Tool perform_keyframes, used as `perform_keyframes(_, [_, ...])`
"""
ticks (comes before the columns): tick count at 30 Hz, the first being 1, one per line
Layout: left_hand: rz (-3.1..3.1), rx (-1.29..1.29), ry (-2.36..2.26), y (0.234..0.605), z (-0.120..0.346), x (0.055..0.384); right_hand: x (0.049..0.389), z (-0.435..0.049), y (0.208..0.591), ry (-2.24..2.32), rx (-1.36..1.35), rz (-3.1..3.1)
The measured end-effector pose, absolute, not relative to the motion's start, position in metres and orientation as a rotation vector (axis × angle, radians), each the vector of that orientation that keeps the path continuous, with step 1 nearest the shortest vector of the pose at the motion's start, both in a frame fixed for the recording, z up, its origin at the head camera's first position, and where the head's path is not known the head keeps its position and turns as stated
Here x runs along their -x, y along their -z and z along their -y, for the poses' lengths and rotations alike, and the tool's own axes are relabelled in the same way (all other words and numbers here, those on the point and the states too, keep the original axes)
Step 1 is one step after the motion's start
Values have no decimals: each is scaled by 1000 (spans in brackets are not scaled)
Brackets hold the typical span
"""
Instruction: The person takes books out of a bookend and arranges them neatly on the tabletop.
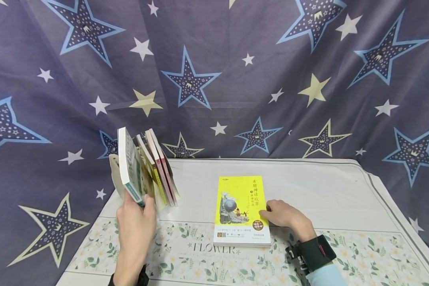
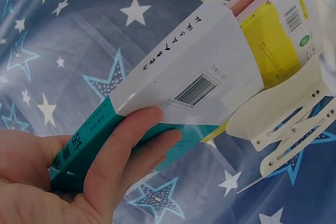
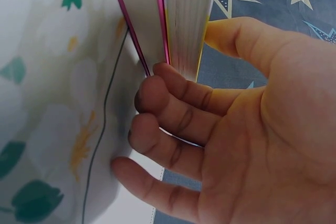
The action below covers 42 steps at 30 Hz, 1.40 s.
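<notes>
My left hand (image 1: 137,222) grips the lower end of a white-and-green book (image 2: 184,77), thumb on one side and fingers on the other. That book stands upright at the left end of a row of books (image 1: 161,171) in a cream bookend rack (image 2: 283,108). On the right, a yellow book (image 1: 239,206) lies flat, cover up, at mid-table. My right hand (image 1: 286,216) holds its right edge, the thumb on the yellow cover and the fingers curled at the page edges. Beneath the yellow cover, the right wrist view shows a magenta-edged book (image 3: 142,24).
A white table cover (image 1: 196,186) with a flowered band and the word FLOWER spreads under everything. Behind the table hangs a dark blue star-patterned cloth (image 1: 214,35). The rack stands near the table's left edge.
</notes>
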<state>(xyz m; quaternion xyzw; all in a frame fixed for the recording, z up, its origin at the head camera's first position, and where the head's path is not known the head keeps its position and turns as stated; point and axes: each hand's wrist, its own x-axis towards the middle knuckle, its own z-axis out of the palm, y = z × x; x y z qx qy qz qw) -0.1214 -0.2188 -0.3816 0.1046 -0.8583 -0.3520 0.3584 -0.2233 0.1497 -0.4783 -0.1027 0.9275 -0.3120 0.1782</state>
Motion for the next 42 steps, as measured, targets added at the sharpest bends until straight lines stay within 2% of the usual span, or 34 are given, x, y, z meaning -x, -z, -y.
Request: perform_keyframes(42, [2253,-253,821,356,200,83,223,-150,477,895,321,-2619])
